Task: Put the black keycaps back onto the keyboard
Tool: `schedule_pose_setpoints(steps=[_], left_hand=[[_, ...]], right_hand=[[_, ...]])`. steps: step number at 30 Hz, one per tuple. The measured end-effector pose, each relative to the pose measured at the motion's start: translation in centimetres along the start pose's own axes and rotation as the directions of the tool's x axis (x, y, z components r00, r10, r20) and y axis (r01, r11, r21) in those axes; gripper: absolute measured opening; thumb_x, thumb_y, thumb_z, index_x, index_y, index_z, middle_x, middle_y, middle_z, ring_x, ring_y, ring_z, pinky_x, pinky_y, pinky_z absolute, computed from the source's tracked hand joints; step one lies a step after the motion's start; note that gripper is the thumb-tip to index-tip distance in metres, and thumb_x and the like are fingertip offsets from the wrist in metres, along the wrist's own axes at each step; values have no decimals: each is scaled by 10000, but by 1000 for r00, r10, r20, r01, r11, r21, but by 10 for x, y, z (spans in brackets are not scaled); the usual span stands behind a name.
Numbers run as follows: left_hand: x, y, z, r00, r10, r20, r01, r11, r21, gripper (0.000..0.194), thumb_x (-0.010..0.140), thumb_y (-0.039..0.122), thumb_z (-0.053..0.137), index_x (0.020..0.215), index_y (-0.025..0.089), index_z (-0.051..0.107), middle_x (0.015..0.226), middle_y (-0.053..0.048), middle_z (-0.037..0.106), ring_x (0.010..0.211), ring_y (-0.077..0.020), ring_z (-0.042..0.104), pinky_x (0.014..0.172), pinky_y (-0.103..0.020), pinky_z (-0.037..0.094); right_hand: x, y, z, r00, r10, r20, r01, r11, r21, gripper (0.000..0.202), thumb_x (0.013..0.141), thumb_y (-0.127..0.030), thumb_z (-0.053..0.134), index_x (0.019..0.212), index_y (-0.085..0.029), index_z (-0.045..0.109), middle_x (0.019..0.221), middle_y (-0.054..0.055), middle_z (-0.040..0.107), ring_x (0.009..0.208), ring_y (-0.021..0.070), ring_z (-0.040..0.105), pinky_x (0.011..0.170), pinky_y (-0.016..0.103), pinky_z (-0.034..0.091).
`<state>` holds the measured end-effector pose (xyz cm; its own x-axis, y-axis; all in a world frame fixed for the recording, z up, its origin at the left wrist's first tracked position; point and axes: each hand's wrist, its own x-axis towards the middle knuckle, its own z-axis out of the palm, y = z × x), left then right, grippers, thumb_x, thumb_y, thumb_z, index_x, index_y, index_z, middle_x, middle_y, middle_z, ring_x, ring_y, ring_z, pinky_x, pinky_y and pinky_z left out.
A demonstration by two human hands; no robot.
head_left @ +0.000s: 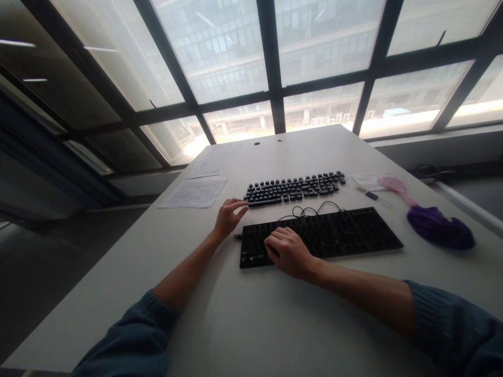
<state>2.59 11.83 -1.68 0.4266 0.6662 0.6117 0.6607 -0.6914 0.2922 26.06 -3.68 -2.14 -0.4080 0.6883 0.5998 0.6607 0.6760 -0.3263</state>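
Note:
A black keyboard [346,235] lies flat on the white table, most of its keycaps off, with its thin cable looped behind it. Beyond it, loose black keycaps [294,187] are laid out in rows. My left hand [228,219] reaches to the near left end of those rows, thumb and fingertips pinched at a keycap there. Over the left part of the keyboard is my right hand [290,252], fingers curled down and closed against it. Whatever those fingers hold, if anything, is hidden beneath them.
Printed sheets [194,193] lie at the left. To the right are a pink-handled brush [396,187], a purple cloth [438,228], a clear plastic bag [367,181] and a small black tool [371,195]. Large windows [322,42] stand beyond the table [251,319].

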Motion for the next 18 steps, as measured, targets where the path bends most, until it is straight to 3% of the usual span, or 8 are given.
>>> schedule_pose_setpoints(steps=[6,11,18], left_hand=[[14,-19,24,997,42,60,-47,996,81,175,864,269,749,1032,252,794,1027,-54,732,981,-233,589,920,-392,520],[10,-21,25,993,50,108,-69,981,180,197,874,259,737,1063,257,793,1027,-62,717,985,-250,569,906,-397,531],[12,-15,22,996,43,84,-56,986,156,135,874,224,724,990,224,794,991,-69,738,968,-248,596,893,-396,539]], right_hand=[[1,0,0,1000,-8,12,8,1000,5,166,950,-146,557,805,-185,628,806,44,664,807,180,555,787,306,383],[1,-1,0,1000,-10,21,10,1000,16,161,936,-135,567,794,-184,625,792,47,658,792,182,549,778,304,380],[-1,1,1,1000,1,5,-1,1000,28,146,934,-140,573,807,-191,625,804,45,668,802,187,554,780,308,388]])
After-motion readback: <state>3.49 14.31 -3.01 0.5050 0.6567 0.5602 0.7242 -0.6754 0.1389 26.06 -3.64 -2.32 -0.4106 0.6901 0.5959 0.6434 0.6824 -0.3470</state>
